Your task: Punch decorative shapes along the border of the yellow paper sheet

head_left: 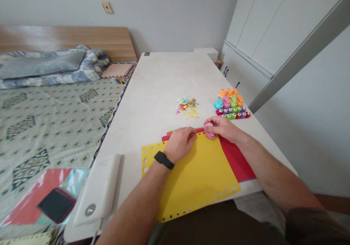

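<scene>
A yellow sheet of paper (197, 168) lies before me, with small shaped holes along its left, bottom and top edges. My left hand (181, 141) pinches the sheet's top edge near the middle. In my right hand (222, 128) is a pink craft punch (210, 131), set at the top edge close to the right corner. Whether paper sits in its slot is hidden. Red paper (237, 159) and other coloured sheets lie underneath. Just beyond my hands is a scattered heap of small coloured paper cutouts (188, 105), with yellow ones nearest.
Rows of coloured craft punches (232, 102) stand at the table's right edge. A white device (98, 190) with a cable occupies the front left corner of the white table (164, 77). Left of it, on the bed (60, 128), are a dark phone (56, 204) and packaged coloured paper (30, 205).
</scene>
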Available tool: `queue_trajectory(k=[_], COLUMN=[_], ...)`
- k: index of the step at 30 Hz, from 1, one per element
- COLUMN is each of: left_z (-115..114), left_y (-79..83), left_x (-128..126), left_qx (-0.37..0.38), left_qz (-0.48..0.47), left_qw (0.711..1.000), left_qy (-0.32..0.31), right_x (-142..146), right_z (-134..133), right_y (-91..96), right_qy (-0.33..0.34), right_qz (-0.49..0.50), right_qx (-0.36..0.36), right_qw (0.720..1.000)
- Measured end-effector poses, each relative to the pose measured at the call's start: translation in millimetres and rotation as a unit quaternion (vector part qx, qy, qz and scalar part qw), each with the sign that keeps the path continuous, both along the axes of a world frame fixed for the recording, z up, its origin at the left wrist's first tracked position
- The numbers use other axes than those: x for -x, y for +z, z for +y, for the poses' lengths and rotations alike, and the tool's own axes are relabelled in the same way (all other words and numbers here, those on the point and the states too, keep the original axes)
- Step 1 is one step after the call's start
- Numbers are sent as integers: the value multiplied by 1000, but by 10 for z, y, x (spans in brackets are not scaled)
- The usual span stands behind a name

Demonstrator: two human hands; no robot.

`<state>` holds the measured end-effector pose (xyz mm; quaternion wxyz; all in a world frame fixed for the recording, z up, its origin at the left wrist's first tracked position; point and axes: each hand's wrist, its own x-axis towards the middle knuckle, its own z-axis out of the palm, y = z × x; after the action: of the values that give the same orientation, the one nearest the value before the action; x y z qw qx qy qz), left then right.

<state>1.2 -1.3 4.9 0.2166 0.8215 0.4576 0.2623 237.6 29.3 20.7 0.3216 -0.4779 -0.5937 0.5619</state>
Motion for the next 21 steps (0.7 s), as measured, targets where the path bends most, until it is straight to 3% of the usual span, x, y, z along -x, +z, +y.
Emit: queue_trajectory(k=[21], left_z=[8], left_y=[-11], left_x=[-6], left_qx=[0], left_qz=[0], left_qw=[1000], left_qy=[-1], right_x=[62], right_z=[-51], right_y=[49], right_qy=[9], right_qz=[27], right_qx=[6], right_qw=[1000])
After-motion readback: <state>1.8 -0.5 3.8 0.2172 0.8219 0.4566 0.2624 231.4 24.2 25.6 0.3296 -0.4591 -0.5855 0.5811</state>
